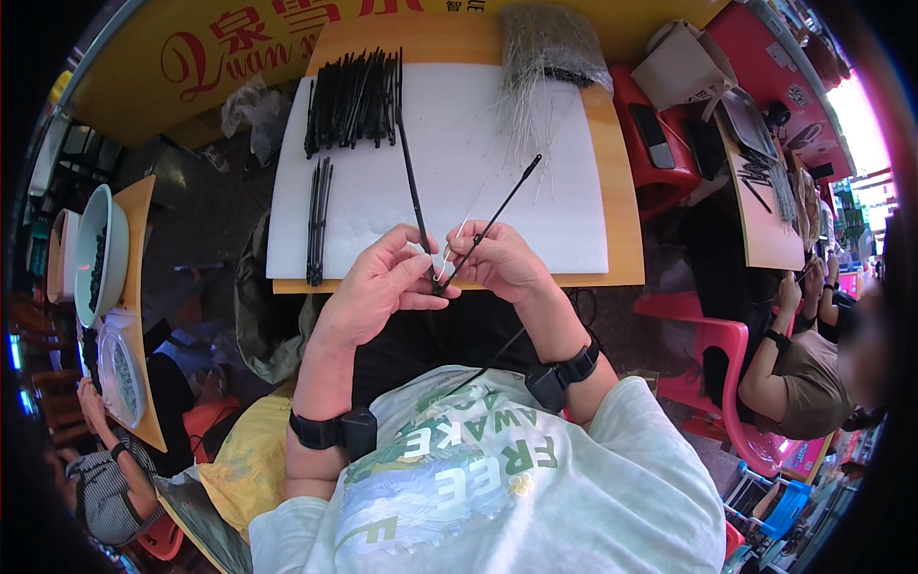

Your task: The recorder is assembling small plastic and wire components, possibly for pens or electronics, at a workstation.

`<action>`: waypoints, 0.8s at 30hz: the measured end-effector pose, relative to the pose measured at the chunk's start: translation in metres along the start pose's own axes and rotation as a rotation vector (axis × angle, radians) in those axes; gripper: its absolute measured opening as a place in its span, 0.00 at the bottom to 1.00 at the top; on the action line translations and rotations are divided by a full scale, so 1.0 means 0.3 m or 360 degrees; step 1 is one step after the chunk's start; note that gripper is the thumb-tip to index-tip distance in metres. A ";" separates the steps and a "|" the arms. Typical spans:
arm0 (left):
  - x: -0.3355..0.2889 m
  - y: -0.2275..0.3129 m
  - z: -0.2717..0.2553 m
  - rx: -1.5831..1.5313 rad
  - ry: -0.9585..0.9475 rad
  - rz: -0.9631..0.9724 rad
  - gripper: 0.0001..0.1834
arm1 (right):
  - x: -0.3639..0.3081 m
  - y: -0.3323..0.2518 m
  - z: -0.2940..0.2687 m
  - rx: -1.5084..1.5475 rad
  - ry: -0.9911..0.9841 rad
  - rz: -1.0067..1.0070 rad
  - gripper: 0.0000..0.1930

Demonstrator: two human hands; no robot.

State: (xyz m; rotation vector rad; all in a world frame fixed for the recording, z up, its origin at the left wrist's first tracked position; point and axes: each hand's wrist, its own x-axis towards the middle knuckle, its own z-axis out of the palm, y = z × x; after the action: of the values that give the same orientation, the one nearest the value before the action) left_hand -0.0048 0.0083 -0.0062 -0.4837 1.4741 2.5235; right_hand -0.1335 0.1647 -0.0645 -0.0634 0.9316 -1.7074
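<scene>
Just off the table's near edge, my left hand (pixel 387 279) is closed round the lower end of a long thin black rod (pixel 411 172). My right hand (pixel 502 260) pinches a second black rod (pixel 509 199), which slants up to the right. Their lower ends meet between my fingers in a V; whether they are joined there I cannot tell. A thin pale wire (pixel 463 228) runs down between my fingertips to that meeting point. Many similar black rods (pixel 354 100) lie side by side at the far left, with a small group of rods (pixel 319 220) nearer me.
A white foam sheet (pixel 564 225) covers most of the wooden table (pixel 626 215). Loose wires (pixel 524 110) spill from a clear plastic bag (pixel 559 43) at the far right. Red stools (pixel 660 143) stand alongside. Other people sit at side tables left and right.
</scene>
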 end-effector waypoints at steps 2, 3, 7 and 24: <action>0.001 0.000 -0.001 -0.0019 -0.0016 0.0006 0.08 | -0.014 -0.016 0.022 -0.0117 0.0087 -0.0168 0.05; 0.000 0.000 0.000 -0.0037 -0.0034 0.0013 0.08 | -0.013 -0.016 0.021 -0.0116 0.0088 -0.0168 0.05; -0.006 0.015 0.014 0.0038 -0.0091 0.0013 0.08 | -0.013 -0.016 0.018 -0.0074 0.0021 -0.0086 0.07; 0.001 0.002 -0.018 -0.0147 -0.0320 0.0023 0.07 | -0.003 -0.005 0.007 -0.0054 -0.0109 0.0006 0.07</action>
State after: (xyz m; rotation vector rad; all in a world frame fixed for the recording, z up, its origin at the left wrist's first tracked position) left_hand -0.0042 0.0032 -0.0083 -0.2239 1.2986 2.5729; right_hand -0.1333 0.1645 -0.0618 -0.1414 0.9090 -1.6758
